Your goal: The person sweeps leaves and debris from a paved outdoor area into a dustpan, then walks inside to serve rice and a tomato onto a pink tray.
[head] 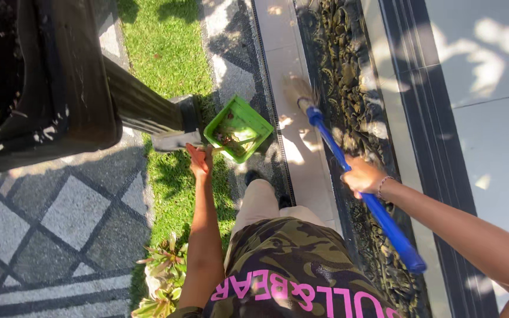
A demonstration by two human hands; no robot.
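So the left hand (199,160) is wrapped tight round the short handle of a bright green plastic dustpan (238,128), which sticks out just ahead of the fingers, tipped a bit, with some brown leaf bits and debris sitting inside it. It hangs over the edge of the grass strip (166,53), right next to a narrow dark drain grate (269,100). The right hand (362,176), thin bracelet on the wrist, is clenched around the blue plastic broom handle (360,188) about midway along. The straw-coloured bristle head (299,91) rests on the pale stone kerb (304,153), well apart from the dustpan.

Outdoors, sunny, lots of dappled shade. Left is grey pebble paving with lighter diamond shapes (60,218), right a bed of dark river stones (349,76) and big pale tiles (490,118). A dark slatted post (142,109) on a grey base stands just beside the dustpan, and a large dark bin (42,76) fills the top left corner.
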